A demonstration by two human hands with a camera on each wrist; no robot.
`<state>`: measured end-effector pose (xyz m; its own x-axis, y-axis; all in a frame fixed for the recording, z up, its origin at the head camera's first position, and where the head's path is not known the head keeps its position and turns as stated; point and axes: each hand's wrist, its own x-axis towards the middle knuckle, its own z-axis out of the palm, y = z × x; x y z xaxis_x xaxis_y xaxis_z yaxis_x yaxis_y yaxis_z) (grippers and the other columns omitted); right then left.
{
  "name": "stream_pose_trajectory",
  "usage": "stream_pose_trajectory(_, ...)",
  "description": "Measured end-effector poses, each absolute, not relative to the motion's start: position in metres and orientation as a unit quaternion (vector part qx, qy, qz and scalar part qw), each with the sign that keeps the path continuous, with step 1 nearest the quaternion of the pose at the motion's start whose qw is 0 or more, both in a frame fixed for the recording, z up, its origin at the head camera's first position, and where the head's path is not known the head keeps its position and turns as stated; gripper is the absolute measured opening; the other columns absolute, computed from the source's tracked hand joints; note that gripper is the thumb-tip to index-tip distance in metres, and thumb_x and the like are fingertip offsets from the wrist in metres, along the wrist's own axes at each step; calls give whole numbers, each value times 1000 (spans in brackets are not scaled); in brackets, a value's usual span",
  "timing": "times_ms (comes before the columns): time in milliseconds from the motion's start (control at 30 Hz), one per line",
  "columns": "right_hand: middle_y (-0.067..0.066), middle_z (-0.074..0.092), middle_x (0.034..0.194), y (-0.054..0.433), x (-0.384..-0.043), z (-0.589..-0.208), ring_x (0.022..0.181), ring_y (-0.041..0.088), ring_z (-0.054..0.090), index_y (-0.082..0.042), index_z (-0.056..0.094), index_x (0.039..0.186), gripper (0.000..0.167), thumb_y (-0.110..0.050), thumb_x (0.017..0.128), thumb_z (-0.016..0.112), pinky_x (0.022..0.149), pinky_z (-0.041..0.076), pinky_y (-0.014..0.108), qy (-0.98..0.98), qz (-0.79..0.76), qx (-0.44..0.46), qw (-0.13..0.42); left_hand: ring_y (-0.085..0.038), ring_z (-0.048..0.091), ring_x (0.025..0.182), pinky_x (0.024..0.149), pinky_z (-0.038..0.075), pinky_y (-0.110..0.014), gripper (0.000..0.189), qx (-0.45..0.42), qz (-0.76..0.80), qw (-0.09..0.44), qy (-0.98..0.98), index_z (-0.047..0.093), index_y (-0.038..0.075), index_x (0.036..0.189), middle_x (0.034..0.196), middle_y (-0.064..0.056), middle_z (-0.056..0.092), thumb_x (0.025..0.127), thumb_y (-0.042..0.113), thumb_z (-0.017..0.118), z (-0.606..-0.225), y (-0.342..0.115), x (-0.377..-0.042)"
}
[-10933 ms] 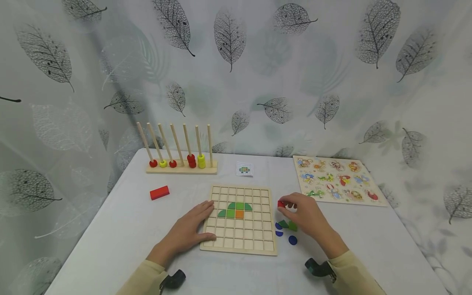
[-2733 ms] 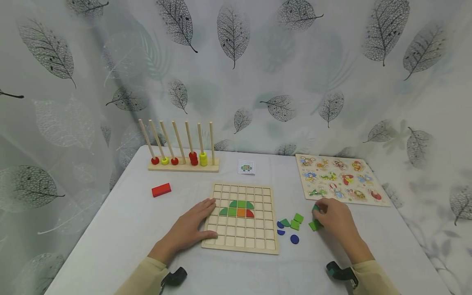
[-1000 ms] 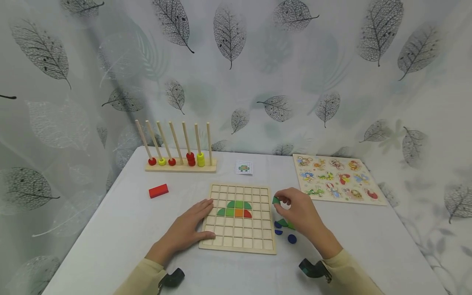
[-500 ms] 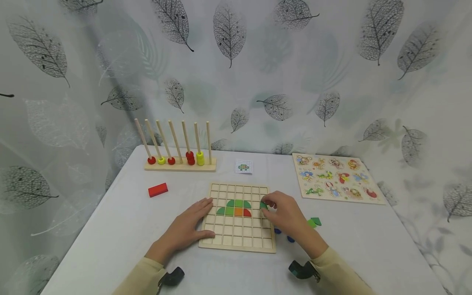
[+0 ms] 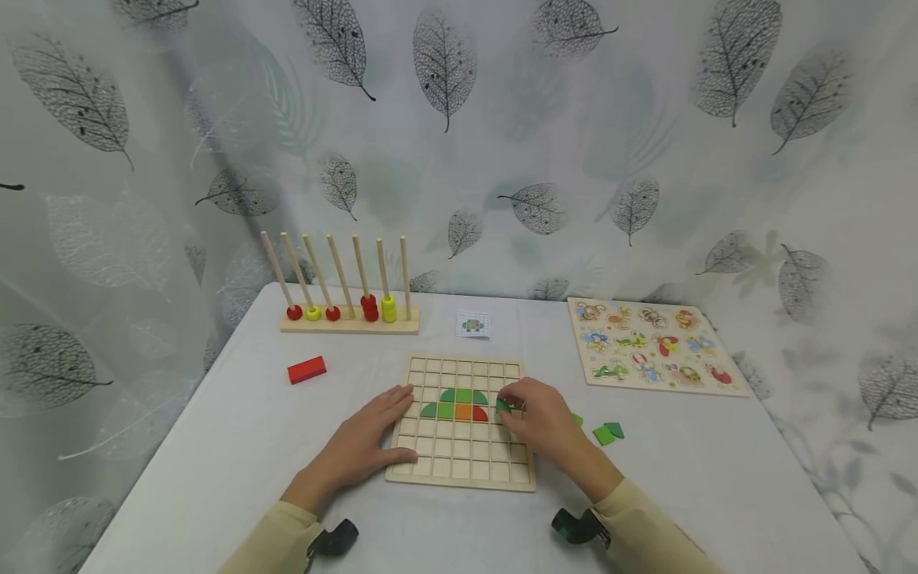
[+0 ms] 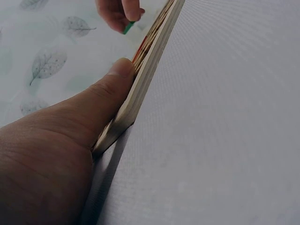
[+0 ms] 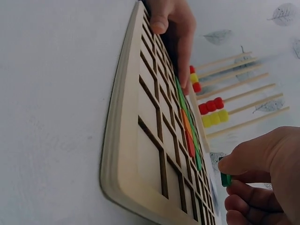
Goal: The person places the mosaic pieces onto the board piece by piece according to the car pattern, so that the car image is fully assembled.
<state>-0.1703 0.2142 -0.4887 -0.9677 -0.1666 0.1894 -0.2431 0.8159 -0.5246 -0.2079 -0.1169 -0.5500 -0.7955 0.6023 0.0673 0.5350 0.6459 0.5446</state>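
Note:
A wooden grid board (image 5: 459, 464) lies on the white table, several of its cells filled. Green tiles (image 5: 464, 395) form a dome shape, with an orange square (image 5: 464, 412) and a red quarter-round tile (image 5: 480, 414) in the lower row. My left hand (image 5: 362, 442) rests spread along the board's left edge; its thumb lies on the rim (image 6: 123, 108) in the left wrist view. Over the board's right columns, my right hand (image 5: 545, 414) pinches a dark green tile (image 7: 225, 179) between thumb and fingers. That tile is held just above the board, right of the red one.
Loose green tiles (image 5: 604, 435) lie right of my right hand, which hides others. Behind the board are a small turtle picture card (image 5: 472, 324) and a peg stand with beads (image 5: 351, 325). A red block (image 5: 307, 370) lies left, an insect puzzle board (image 5: 656, 351) right.
The red quarter tile has gone from my right hand onto the board. Afterwards my right hand took up a dark green tile at the right and moved left over the board. My left hand stayed.

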Motion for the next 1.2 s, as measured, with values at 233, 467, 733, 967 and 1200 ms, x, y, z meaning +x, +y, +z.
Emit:
stream_pose_trajectory(233,-5,69,94,211,-174,-495,87,11,65,-11,81,103,18,-5,88,88,79,59,34,-961,255,99,49,-26,27,163,126,33,-55,104,314,281,58,905,42,13,168,176,1,33,88,64,83,-549,-116,-208)
stream_pose_trajectory(467,-8,67,91,210,-178,-502,82,9,59,-11,82,105,18,-9,89,88,77,57,33,-967,229,105,31,-26,27,163,126,33,-56,103,316,285,57,903,42,12,168,176,0,33,88,61,85,-547,-116,-207)
stream_pose_trajectory(733,-8,68,91,208,-178,-504,82,8,60,-11,82,105,17,-9,89,88,77,58,33,-968,227,107,26,-28,27,163,126,33,-56,103,321,284,56,902,42,11,168,176,-1,33,88,61,84,-547,-117,-208)
stream_pose_trajectory(967,-6,69,93,207,-177,-502,84,9,62,-11,82,106,17,-9,90,87,78,59,34,-967,235,99,18,-27,27,163,126,33,-57,103,317,291,58,901,43,11,168,176,0,33,88,62,84,-547,-117,-208)
stream_pose_trajectory(1200,-6,72,97,212,-175,-500,87,9,65,-10,82,107,18,-7,90,85,80,60,33,-963,250,99,29,-28,27,163,126,33,-56,103,322,288,57,900,43,10,167,176,-1,33,89,62,83,-548,-117,-207)
